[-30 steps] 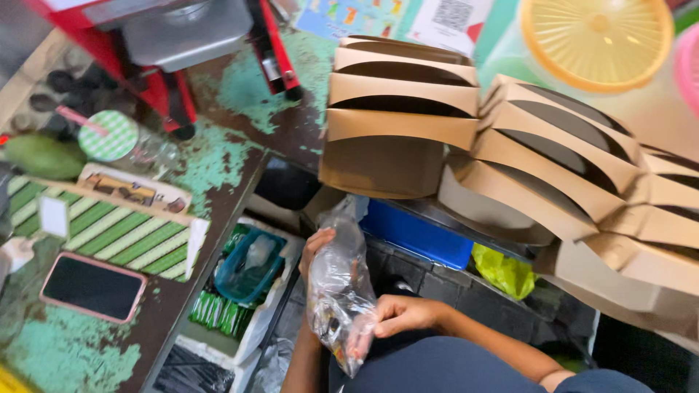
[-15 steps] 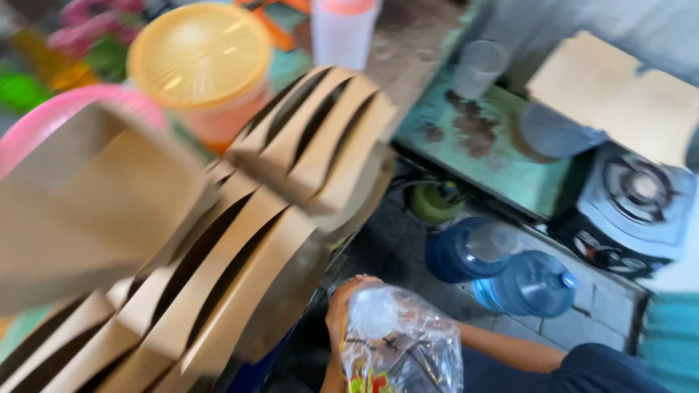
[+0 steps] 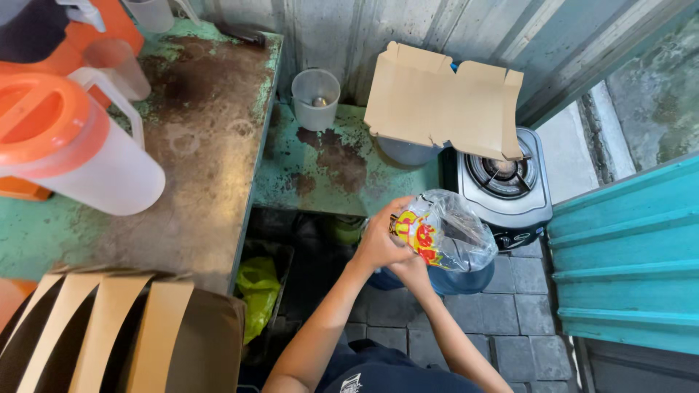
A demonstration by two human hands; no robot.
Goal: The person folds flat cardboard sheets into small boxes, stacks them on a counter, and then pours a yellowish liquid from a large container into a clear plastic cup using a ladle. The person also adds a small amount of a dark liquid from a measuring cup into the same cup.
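Paved floor below — both hands (image 3: 393,251) grip a clear plastic bag (image 3: 444,233), long axis slanting right-downward.

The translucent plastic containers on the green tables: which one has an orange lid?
The large pitcher at the left edge; the small grey cup by the wall is open.

A worn green surface (image 3: 211,145) with rust patches runs to a grey corrugated metal wall (image 3: 349,29), a lower green shelf (image 3: 328,167) beside it, grey paving blocks (image 3: 510,291) below and a teal shutter (image 3: 626,247) in daylight.
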